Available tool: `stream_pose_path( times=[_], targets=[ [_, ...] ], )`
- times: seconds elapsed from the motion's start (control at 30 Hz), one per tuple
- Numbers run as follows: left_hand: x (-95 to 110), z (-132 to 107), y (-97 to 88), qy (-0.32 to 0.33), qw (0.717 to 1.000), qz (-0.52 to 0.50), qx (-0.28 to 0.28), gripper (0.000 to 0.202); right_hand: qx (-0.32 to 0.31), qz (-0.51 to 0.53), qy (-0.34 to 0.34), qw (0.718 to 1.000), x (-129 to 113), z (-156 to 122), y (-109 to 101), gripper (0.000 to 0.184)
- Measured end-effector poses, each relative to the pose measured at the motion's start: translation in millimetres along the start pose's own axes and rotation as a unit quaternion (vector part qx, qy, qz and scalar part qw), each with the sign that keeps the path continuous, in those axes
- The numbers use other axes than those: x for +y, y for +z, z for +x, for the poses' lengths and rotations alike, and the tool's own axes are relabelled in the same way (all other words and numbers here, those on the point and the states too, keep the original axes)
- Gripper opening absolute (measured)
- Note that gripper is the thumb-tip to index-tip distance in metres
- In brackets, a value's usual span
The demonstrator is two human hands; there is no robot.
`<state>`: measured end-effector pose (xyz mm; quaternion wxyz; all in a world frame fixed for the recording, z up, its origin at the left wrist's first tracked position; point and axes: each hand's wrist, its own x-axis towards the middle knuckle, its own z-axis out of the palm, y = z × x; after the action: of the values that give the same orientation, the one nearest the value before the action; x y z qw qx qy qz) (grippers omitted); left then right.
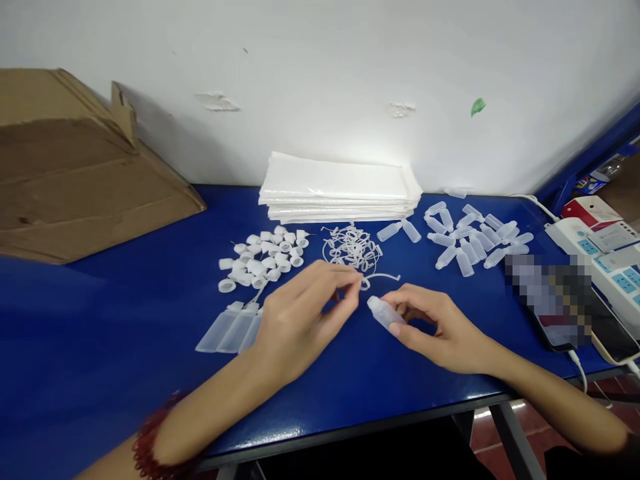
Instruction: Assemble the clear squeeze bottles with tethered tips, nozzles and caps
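My right hand grips a small translucent plastic bottle, its neck pointing up and to the left. My left hand pinches a thin white plastic ring strap between thumb and forefinger, just left of the bottle's neck. Behind my hands lie a tangle of white ring straps, a pile of white caps and a heap of several empty small bottles. Flat translucent bottles lie in a row by my left wrist.
All of it rests on a blue table. A stack of white plastic bags lies against the wall. A cardboard box stands at the left. At the right are a phone on a cable and a white power strip.
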<state>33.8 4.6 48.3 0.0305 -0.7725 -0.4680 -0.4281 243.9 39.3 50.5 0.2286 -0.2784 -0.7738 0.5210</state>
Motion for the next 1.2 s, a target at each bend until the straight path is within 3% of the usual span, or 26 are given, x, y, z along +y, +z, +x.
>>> stream_pose_path(
  times=[0.27,0.5,0.8,1.2],
  targets=[
    [10.5,-2.2,-3.7,-0.067,0.992,-0.104,-0.022,0.011,0.011,0.01,-0.001,1.0,6.8,-1.1,8.0,0.02],
    [10.7,-3.9,-6.1,-0.031,0.996,-0.08,-0.023,0.014,0.046,0.033,-0.029,0.998,7.8,-0.7,10.4,0.019],
    [10.2,-6.8,-5.1,-0.055,0.99,-0.125,-0.038,0.013,0.048,0.038,-0.064,0.996,13.8,-2.5,13.2,0.045],
    [10.2,-9.0,-7.3,-0.073,0.987,-0.136,-0.04,0.013,0.082,0.034,-0.067,0.994,9.9,-2.7,13.4,0.034]
  ],
)
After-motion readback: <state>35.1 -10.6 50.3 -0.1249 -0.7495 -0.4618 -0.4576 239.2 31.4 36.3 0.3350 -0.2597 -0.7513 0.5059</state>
